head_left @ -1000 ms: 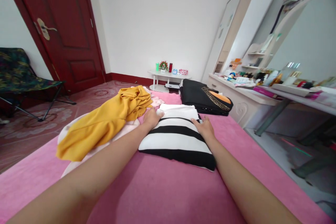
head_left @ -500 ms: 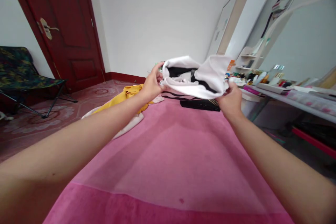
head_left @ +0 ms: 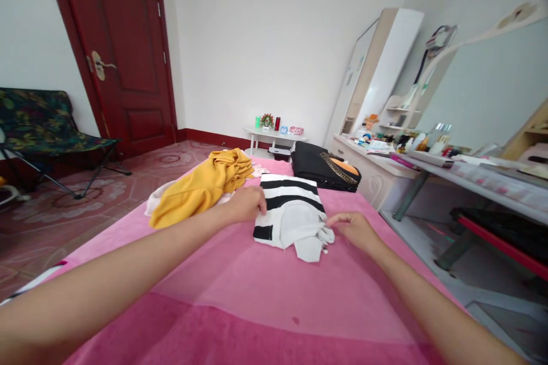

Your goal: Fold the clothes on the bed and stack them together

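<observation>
A folded black-and-white striped shirt [head_left: 295,183] lies on the pink bedcover, with a plain white part bunched at its near right corner. My left hand [head_left: 249,204] is at the shirt's left edge, fingers curled down onto the cloth; the thumb is mostly hidden. At the right side, my right hand [head_left: 356,229] pinches the bunched white cloth between thumb and forefinger. Left of the shirt, a crumpled yellow garment [head_left: 201,185] rests on some pale cloth. Behind it on the right sits a folded black garment pile [head_left: 310,164] with gold trim and an orange patch.
The pink bedcover [head_left: 265,296] spreads beneath my arms. A dressing table [head_left: 475,168] crowded with bottles and boxes runs along the right, a red-edged stool [head_left: 505,239] below it. A camouflage folding chair [head_left: 55,131] stands left, and a small white table [head_left: 274,134] is beyond the bed.
Both hands have come down and nearer with the shirt, which was held in the air and now lies striped side up on the bed. The view has shifted, showing the whole black pile.
</observation>
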Demonstrator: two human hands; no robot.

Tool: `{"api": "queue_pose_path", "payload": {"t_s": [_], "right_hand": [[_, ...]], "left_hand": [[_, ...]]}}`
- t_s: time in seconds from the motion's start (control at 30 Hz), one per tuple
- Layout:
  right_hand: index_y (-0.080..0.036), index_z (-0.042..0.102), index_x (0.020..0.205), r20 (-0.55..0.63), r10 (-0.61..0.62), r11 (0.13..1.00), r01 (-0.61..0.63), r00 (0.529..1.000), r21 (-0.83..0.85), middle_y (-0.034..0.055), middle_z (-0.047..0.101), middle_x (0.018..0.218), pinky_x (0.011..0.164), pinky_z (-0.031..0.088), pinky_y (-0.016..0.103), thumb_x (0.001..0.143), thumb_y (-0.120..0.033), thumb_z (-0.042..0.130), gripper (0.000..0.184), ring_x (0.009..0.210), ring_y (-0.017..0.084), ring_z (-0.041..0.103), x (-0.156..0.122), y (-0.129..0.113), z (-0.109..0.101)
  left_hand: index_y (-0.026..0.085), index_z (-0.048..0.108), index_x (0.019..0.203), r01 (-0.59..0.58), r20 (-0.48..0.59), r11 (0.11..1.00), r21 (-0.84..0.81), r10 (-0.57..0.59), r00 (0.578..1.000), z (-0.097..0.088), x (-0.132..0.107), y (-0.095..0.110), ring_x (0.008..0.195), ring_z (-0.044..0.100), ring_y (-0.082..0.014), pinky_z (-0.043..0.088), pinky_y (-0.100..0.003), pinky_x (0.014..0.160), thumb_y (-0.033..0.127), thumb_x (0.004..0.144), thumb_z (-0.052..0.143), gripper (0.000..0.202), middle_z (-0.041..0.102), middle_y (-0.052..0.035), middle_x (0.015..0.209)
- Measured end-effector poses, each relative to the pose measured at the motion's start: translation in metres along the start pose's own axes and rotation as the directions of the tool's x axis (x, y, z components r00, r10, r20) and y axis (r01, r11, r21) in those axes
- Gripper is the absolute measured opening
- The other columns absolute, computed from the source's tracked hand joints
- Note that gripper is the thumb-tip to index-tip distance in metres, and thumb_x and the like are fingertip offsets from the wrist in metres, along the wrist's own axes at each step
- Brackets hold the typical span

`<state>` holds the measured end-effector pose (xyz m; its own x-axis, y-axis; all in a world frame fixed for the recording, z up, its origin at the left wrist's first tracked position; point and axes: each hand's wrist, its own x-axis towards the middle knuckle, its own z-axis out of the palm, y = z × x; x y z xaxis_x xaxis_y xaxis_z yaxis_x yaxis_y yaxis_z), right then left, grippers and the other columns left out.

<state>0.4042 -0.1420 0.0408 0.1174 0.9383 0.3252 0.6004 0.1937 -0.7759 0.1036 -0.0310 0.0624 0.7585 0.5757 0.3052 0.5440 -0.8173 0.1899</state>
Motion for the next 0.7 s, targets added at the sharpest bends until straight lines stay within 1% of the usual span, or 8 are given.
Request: {"api": "queue_pose_path", "payload": {"t_s": [0.07,0.17,0.23,0.3,0.43,0.57,0.63,0.7], "right_hand": [[-0.018,0.072,0.080,-0.156,-0.034,0.999,0.028,0.987,-0.038,0.0076,0.072,0.089,0.087,0.048,0.043,0.066,-0.019,0.052,0.025,0.087,0.025,0.066,0.027,-0.018,-0.006],[-0.020,0.066,0.108,-0.358,-0.177,0.981,0.133,0.917,-0.144,0.0076,0.062,0.121,0.106,0.033,0.042,0.077,-0.029,0.052,0.035,0.118,0.024,0.051,0.056,-0.028,0.008],[-0.022,0.059,0.121,-0.350,-0.196,0.968,0.123,0.916,-0.219,0.0063,0.049,0.138,0.112,0.022,0.044,0.083,-0.034,0.049,0.041,0.132,0.024,0.037,0.059,-0.016,0.031],[-0.023,0.055,0.127,-0.197,-0.075,0.974,0.030,0.977,-0.225,0.0059,0.041,0.145,0.113,0.017,0.046,0.085,-0.039,0.048,0.046,0.136,0.026,0.030,0.052,0.007,0.054],[-0.023,0.058,0.124,-0.042,-0.007,0.990,0.001,0.999,-0.140,0.0058,0.052,0.135,0.110,0.027,0.044,0.085,-0.047,0.046,0.047,0.129,0.024,0.042,0.035,0.051,0.071],[-0.018,0.065,0.108,-0.301,0.129,0.987,-0.093,0.945,0.132,0.0101,0.064,0.118,0.093,0.045,0.037,0.078,-0.051,0.051,0.047,0.112,0.025,0.057,0.030,0.066,0.054],[-0.015,0.065,0.101,-0.420,0.268,0.957,-0.191,0.867,0.217,0.0126,0.069,0.106,0.074,0.052,0.034,0.077,-0.051,0.050,0.045,0.095,0.026,0.064,0.028,0.069,0.043],[-0.014,0.065,0.094,-0.413,0.340,0.934,-0.255,0.845,0.250,0.0126,0.071,0.092,0.059,0.051,0.030,0.077,-0.049,0.050,0.043,0.076,0.023,0.066,0.026,0.072,0.036]], "left_hand": [[0.024,0.072,0.097,0.040,-0.106,0.999,-0.002,-0.040,0.994,-0.008,0.027,0.017,0.099,0.060,-0.0226,0.046,-0.035,0.090,0.017,0.077,0.051,0.029,0.066,-0.0043,0.107],[0.025,0.052,0.130,0.094,-0.252,0.995,-0.034,-0.100,0.963,0.013,0.055,0.037,0.117,0.051,-0.0239,0.039,-0.037,0.100,0.040,0.088,0.045,0.045,0.054,-0.0069,0.130],[0.027,0.040,0.139,0.180,-0.229,0.983,-0.023,-0.180,0.957,0.042,0.060,0.039,0.129,0.040,-0.0273,0.031,-0.043,0.106,0.051,0.090,0.038,0.055,0.042,-0.0081,0.143],[0.029,0.035,0.142,0.260,-0.143,0.966,-0.004,-0.258,0.956,0.071,0.056,0.033,0.136,0.029,-0.0305,0.022,-0.050,0.109,0.058,0.091,0.031,0.059,0.032,-0.0074,0.149],[0.033,0.030,0.143,0.275,-0.028,0.961,-0.038,-0.276,0.961,0.097,0.046,0.016,0.140,0.021,-0.0300,0.016,-0.051,0.111,0.064,0.090,0.023,0.063,0.024,-0.0039,0.153],[0.032,0.042,0.137,0.239,-0.094,0.958,-0.159,-0.256,0.962,0.090,0.034,0.005,0.137,0.030,-0.0235,0.023,-0.040,0.111,0.058,0.090,0.033,0.055,0.034,-0.0020,0.149],[0.027,0.055,0.127,0.320,-0.189,0.921,-0.224,-0.363,0.913,0.084,0.026,-0.003,0.129,0.042,-0.0207,0.032,-0.032,0.106,0.052,0.087,0.045,0.048,0.046,-0.0042,0.141],[0.021,0.062,0.114,0.449,-0.236,0.854,-0.262,-0.507,0.829,0.078,0.019,-0.014,0.114,0.054,-0.0220,0.041,-0.032,0.096,0.047,0.082,0.054,0.042,0.059,-0.0085,0.125]]}}
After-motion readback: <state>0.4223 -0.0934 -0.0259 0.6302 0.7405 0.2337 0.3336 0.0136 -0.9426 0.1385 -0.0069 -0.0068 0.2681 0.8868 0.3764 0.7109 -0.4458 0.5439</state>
